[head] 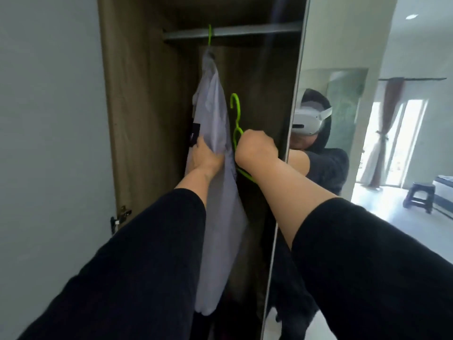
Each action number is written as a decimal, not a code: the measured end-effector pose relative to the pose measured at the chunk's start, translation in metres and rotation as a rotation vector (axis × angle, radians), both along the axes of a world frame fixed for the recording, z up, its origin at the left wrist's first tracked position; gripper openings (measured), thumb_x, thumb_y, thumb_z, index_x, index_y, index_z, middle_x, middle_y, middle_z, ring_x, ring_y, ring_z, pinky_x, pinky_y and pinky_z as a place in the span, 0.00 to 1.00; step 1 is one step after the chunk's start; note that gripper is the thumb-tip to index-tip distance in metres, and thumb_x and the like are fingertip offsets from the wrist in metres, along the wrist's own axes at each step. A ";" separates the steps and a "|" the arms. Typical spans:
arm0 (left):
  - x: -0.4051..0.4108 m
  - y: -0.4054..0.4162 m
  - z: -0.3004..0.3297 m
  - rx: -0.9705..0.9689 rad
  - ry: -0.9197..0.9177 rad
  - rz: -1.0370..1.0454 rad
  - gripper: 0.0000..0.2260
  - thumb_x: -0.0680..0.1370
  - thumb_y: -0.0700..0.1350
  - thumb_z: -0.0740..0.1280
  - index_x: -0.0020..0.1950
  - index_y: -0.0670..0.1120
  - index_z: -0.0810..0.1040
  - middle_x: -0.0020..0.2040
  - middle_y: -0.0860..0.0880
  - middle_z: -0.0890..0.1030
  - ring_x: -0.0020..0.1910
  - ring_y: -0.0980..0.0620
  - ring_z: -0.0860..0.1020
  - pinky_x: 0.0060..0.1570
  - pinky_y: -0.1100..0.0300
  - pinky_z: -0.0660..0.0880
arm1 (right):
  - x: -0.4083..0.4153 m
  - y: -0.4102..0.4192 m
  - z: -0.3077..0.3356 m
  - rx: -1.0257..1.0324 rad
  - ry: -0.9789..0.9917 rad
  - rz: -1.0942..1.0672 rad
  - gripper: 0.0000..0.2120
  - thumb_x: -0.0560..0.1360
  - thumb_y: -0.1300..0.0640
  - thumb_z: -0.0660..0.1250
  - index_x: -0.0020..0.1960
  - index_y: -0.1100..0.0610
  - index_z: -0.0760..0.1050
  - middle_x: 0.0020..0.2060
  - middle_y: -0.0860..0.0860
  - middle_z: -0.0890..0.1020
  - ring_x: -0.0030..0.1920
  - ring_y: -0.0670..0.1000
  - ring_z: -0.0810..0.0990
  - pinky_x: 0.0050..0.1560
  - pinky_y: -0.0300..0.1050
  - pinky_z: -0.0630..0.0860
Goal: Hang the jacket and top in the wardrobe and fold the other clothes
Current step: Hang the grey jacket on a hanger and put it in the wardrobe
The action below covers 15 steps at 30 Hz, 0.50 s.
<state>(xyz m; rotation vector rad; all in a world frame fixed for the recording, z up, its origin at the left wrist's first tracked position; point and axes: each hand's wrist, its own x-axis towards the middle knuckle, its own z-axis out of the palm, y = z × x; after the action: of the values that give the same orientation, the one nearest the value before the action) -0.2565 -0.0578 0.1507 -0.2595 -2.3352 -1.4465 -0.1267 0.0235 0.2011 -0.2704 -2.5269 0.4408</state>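
Right hand (255, 149), centre of frame, fist closed round the neck of a bare green hanger (235, 123); hook standing up and curling toward the upper left, one arm of it slanting down to the lower right below the wrist. Left hand (208, 158), just left of it, fingers clutching a fold of the pale grey garment (215, 153) (jacket or top, hard to say which).

Garment already up: hung from a second green hanger hook (209, 35) over the grey rail (245, 31) in the upper centre, long axis near vertical, collar at top, hem drooping toward the bottom of the frame, seen almost edge-on inside the brown wardrobe (137, 94).

For a clean step: probably draw the spare hanger straight out toward the viewer, hook kept clear of the cloth, while holding the hung garment aside to avoid a snag. Mirrored door (343, 45) at right, close to the right forearm; worth minding.
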 end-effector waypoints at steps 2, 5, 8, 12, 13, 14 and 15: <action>0.018 -0.005 -0.023 -0.078 -0.062 -0.003 0.28 0.76 0.54 0.64 0.73 0.44 0.64 0.67 0.41 0.72 0.61 0.42 0.74 0.59 0.46 0.74 | 0.017 0.000 -0.011 0.007 -0.026 0.059 0.15 0.77 0.63 0.59 0.61 0.66 0.73 0.60 0.61 0.77 0.61 0.61 0.76 0.55 0.49 0.74; 0.066 -0.013 -0.050 -0.124 -0.097 0.000 0.27 0.78 0.47 0.65 0.75 0.43 0.61 0.71 0.43 0.68 0.68 0.42 0.69 0.67 0.48 0.68 | 0.050 0.001 -0.030 -0.017 -0.084 0.126 0.14 0.77 0.62 0.59 0.60 0.66 0.73 0.58 0.61 0.78 0.59 0.62 0.77 0.54 0.51 0.75; 0.105 -0.018 -0.067 -0.136 -0.096 -0.020 0.30 0.77 0.46 0.66 0.77 0.45 0.58 0.74 0.43 0.65 0.71 0.44 0.65 0.69 0.50 0.65 | 0.084 0.002 -0.049 -0.009 -0.091 0.160 0.15 0.76 0.61 0.60 0.61 0.66 0.73 0.58 0.63 0.78 0.60 0.63 0.77 0.56 0.52 0.74; 0.158 -0.025 -0.087 -0.224 -0.089 -0.033 0.31 0.77 0.42 0.66 0.77 0.47 0.55 0.76 0.44 0.58 0.75 0.45 0.59 0.68 0.57 0.64 | 0.133 0.010 -0.075 0.026 -0.138 0.199 0.14 0.75 0.62 0.61 0.60 0.63 0.75 0.58 0.61 0.79 0.59 0.62 0.77 0.54 0.49 0.74; 0.171 -0.027 -0.094 -0.231 -0.074 -0.042 0.31 0.77 0.42 0.66 0.77 0.48 0.55 0.77 0.44 0.56 0.75 0.45 0.57 0.69 0.55 0.63 | 0.146 0.014 -0.081 0.028 -0.168 0.216 0.15 0.75 0.62 0.60 0.60 0.62 0.76 0.57 0.60 0.79 0.58 0.61 0.78 0.53 0.48 0.74; 0.185 -0.030 -0.101 -0.238 -0.083 -0.049 0.31 0.77 0.42 0.66 0.77 0.48 0.56 0.77 0.44 0.54 0.76 0.46 0.55 0.70 0.53 0.63 | 0.158 0.017 -0.088 0.023 -0.199 0.240 0.15 0.75 0.63 0.60 0.60 0.61 0.77 0.56 0.60 0.80 0.57 0.61 0.78 0.53 0.48 0.75; 0.201 -0.034 -0.109 -0.242 -0.099 -0.050 0.31 0.77 0.42 0.66 0.77 0.49 0.57 0.77 0.45 0.53 0.77 0.46 0.53 0.70 0.53 0.63 | 0.172 0.021 -0.094 0.018 -0.222 0.271 0.15 0.75 0.63 0.60 0.59 0.61 0.78 0.54 0.59 0.81 0.55 0.60 0.79 0.51 0.48 0.76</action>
<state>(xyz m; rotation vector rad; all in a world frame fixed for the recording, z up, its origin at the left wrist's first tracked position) -0.0557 -0.0915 0.0419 -0.3197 -2.6036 -1.2226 0.0450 0.0444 0.1074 0.0348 -2.7967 0.5164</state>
